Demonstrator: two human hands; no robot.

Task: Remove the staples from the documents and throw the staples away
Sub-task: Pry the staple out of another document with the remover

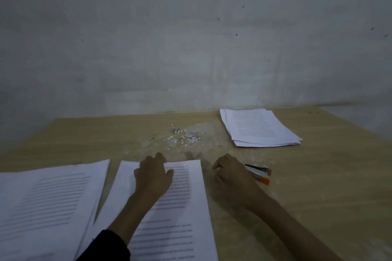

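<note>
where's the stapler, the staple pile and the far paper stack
stapler (259,173), head view, middle of its visible body
staple pile (192,139), head view, its nearer cluster
far paper stack (256,127), head view, top sheet

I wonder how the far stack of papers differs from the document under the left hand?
The far stack lies untouched near the wall; the near document has the left hand on it, fingers curled over its top edge. The far stack shows several fanned sheets; the near document shows mainly its top page. Both are white printed pages, flat on the table.
</note>
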